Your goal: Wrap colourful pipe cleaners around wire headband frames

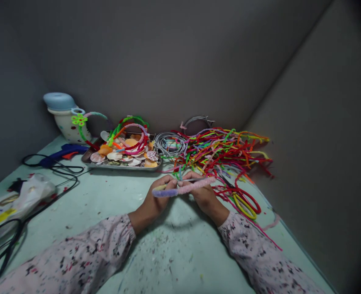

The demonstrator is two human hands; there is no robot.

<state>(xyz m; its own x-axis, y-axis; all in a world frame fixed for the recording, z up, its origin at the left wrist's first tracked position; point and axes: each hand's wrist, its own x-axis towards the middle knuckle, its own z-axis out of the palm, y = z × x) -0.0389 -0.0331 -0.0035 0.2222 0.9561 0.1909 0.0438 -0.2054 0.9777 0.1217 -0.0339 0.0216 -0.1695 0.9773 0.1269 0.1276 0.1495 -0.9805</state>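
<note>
My left hand (161, 197) and my right hand (202, 197) meet above the middle of the pale green table (168, 253). Both are closed on a curved band (192, 185) wrapped in fuzzy pipe cleaner. The band is purple and yellowish at the left and pink at the right. A short blue-green strand (180, 173) sticks up between my fingertips. Just beyond my hands lies a heap of coloured pipe cleaners (220, 149).
A metal tray (122, 166) holds shells and wrapped bands. Wire coils (170, 143) lie beside it. Scissors (241, 204) rest at the right. At the left are a blue glue gun (56, 155), black cable (71, 179), plastic bag (35, 190) and spotted container (70, 126).
</note>
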